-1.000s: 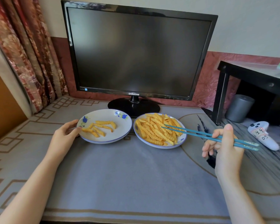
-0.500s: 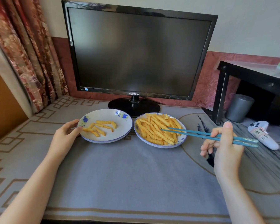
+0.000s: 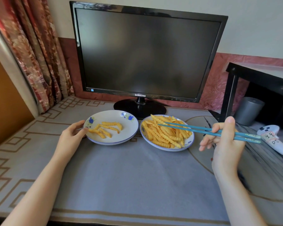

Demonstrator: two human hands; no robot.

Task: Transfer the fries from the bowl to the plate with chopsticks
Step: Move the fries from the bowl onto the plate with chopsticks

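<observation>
Blue chopsticks (image 3: 186,129) gripped by right hand (image 3: 227,144), parted over bowl (image 3: 170,149); plate (image 3: 127,128) rim held by left hand (image 3: 70,136); fries (image 3: 163,132) easily dropped mid-frame if pinched loosely.

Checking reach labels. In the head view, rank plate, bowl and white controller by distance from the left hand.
1. plate: the left hand holds its left rim.
2. bowl: right of the plate, centre.
3. white controller: far right of the table.
</observation>
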